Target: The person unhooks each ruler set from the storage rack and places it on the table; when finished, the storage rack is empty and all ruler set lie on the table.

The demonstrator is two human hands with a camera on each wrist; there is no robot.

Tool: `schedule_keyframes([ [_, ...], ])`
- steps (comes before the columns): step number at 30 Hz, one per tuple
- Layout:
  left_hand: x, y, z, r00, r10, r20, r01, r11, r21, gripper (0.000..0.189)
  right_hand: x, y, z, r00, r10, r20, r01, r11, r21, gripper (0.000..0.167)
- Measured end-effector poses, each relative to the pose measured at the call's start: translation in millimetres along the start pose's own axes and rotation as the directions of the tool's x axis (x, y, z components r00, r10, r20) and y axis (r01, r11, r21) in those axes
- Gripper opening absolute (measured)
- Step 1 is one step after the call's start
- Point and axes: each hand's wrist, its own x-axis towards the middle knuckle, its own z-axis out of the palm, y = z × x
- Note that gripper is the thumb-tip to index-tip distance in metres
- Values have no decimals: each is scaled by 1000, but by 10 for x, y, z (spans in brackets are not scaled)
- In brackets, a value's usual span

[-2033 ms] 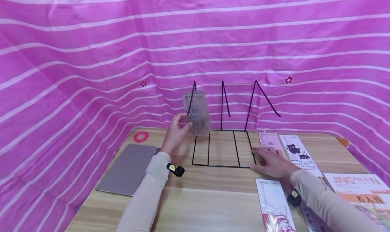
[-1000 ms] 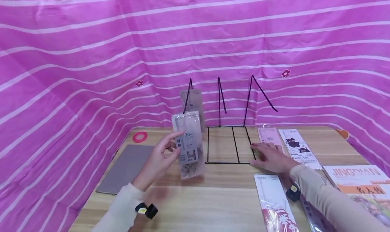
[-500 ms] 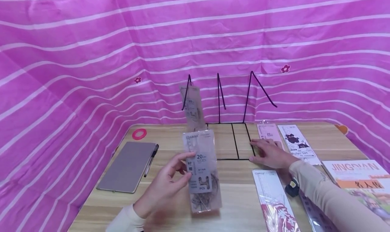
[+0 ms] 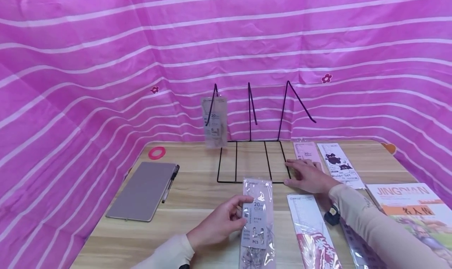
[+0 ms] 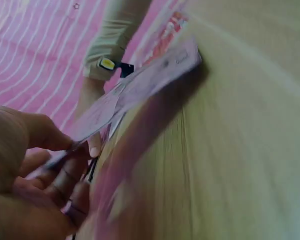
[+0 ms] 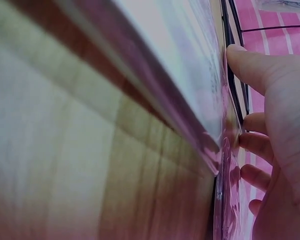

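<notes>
My left hand [image 4: 220, 222] pinches the left edge of a clear-wrapped ruler set [image 4: 257, 226] between thumb and fingers. In the left wrist view the ruler set [image 5: 135, 90] tilts over the table, its shadow beneath it. Another ruler set [image 4: 216, 124] hangs from the left hook of a black wire rack [image 4: 229, 182]; the other two hooks hold nothing. My right hand [image 4: 310, 177] rests at the right side of the rack's base, partly over a pink ruler set [image 4: 305, 148]. In the right wrist view the right hand's fingers [image 6: 257, 145] are loosely bent beside the wire.
A white-and-red packet [image 4: 312, 229] lies front right, with a cat-print ruler set [image 4: 339, 163] behind it and a book [image 4: 413, 210] farther right. On the left are a grey notebook [image 4: 141, 190], a black pen [image 4: 170, 184] and a pink ring [image 4: 157, 153]. Striped cloth surrounds the table.
My left hand has taken one ruler set off the left hook and carried it toward me and to the right, low over the table. My right hand has stayed at the rack's base.
</notes>
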Motion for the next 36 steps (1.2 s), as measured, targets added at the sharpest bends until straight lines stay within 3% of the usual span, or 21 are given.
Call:
schedule_keyframes([
  [4,69,-61,4,998,-59,0,58,974,219,51,-11,-13,-5,1000,2,-2,-2,1000,1,82],
  [7,96,-68,-1,997,-77,4,69,923,379,52,-17,-31,-21,1000,-2,-7,2,1000,-4,82],
  [13,104,-4,-28,998,-70,-1,56,788,613,52,2,-32,-42,1000,11,11,-11,1000,2,84],
  [16,114,15,-71,998,-53,19,29,764,645,49,16,-11,-38,1000,20,18,-20,1000,0,85],
  [20,171,-34,-182,1000,-18,-9,20,790,613,47,11,11,-22,1000,22,18,-22,1000,-5,85],
  [23,264,-96,-328,992,62,-111,12,824,566,46,-11,7,-28,1000,26,18,-25,1000,-6,85],
  [27,386,-140,-588,945,154,-290,6,875,485,46,-40,-6,-44,999,27,19,-27,1000,-6,84],
  [30,461,-169,-808,905,156,-396,14,919,394,49,-46,-17,-50,999,32,21,-32,999,-2,84],
  [34,560,-223,-1116,861,144,-487,-8,963,270,51,-26,-30,-50,1000,21,13,-21,1000,5,83],
  [36,626,-235,-1256,848,157,-506,-47,974,224,49,-15,-24,-45,1000,16,10,-16,1000,4,82],
])
